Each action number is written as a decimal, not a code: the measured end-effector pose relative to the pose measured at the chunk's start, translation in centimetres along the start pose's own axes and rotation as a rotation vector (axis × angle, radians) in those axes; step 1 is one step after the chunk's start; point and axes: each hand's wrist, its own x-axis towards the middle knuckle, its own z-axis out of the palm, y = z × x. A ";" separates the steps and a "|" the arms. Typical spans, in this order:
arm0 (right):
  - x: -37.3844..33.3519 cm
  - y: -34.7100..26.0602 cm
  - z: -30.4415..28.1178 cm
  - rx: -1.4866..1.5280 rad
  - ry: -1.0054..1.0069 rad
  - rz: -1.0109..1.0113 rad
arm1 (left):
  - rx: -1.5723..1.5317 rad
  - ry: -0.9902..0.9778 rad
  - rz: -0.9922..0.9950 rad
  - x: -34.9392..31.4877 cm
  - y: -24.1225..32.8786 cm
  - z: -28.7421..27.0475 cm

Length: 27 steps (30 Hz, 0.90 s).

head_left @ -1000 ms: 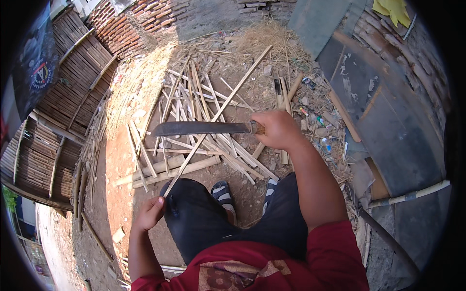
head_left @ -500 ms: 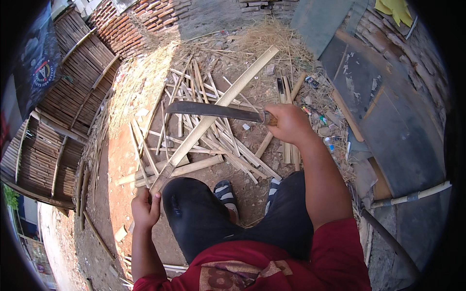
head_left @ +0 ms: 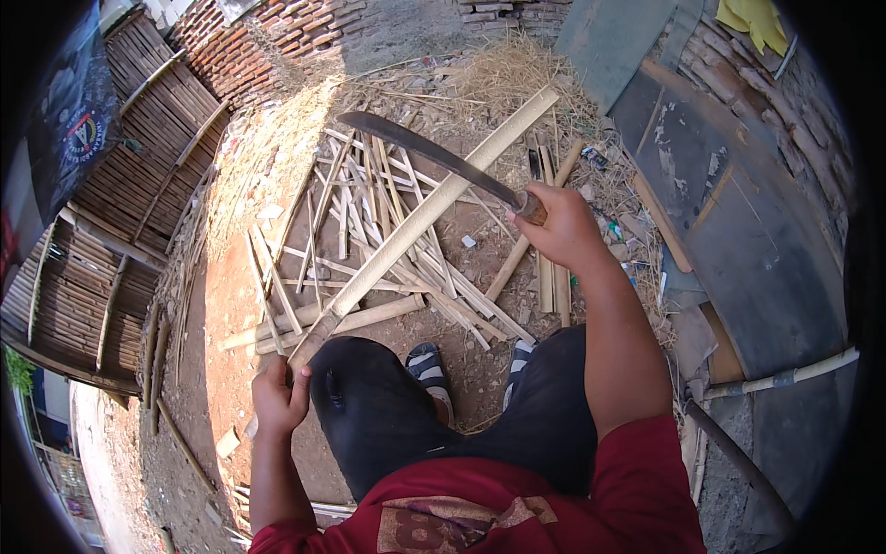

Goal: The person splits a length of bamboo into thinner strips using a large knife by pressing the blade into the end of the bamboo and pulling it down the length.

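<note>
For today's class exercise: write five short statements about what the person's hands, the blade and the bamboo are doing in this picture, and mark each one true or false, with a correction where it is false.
1. The right hand grips the handle of a long curved blade. True.
2. The left hand holds the near end of a long bamboo pole. True.
3. The blade lies flat on the ground. False: it is held up above the pole, pointing to the upper left.
4. The bamboo pole stands upright. False: it slants from the left hand toward the upper right.
5. Split bamboo strips lie scattered on the dirt. True.
</note>
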 end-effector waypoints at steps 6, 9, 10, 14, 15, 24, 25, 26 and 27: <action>-0.7 -2.2 2.9 -0.171 -0.236 -0.246 | -0.057 -0.020 -0.053 1.3 1.5 1.8; -0.5 -2.5 2.9 -0.190 -0.258 -0.150 | -0.050 -0.010 -0.035 1.7 1.7 1.6; 0.0 0.0 2.5 -0.066 -0.131 -0.031 | -0.027 -0.024 -0.047 1.9 1.5 1.5; 0.7 2.4 2.3 0.033 0.046 0.120 | 0.085 -0.048 -0.053 3.0 1.2 1.7; 0.4 2.3 2.8 -0.056 -0.090 0.039 | 0.116 -0.047 -0.039 3.5 1.4 2.0; 1.2 4.5 1.4 0.111 -0.070 0.262 | 0.029 -0.019 -0.107 3.4 1.1 2.2; 1.0 4.8 1.6 0.242 -0.089 0.330 | 0.071 -0.018 -0.106 3.4 1.0 2.1; 0.7 5.0 1.7 0.371 -0.107 0.399 | 0.121 0.011 -0.079 3.5 1.0 2.3; 0.5 4.5 2.2 0.581 -0.134 0.380 | 0.138 0.030 -0.076 3.4 1.1 2.3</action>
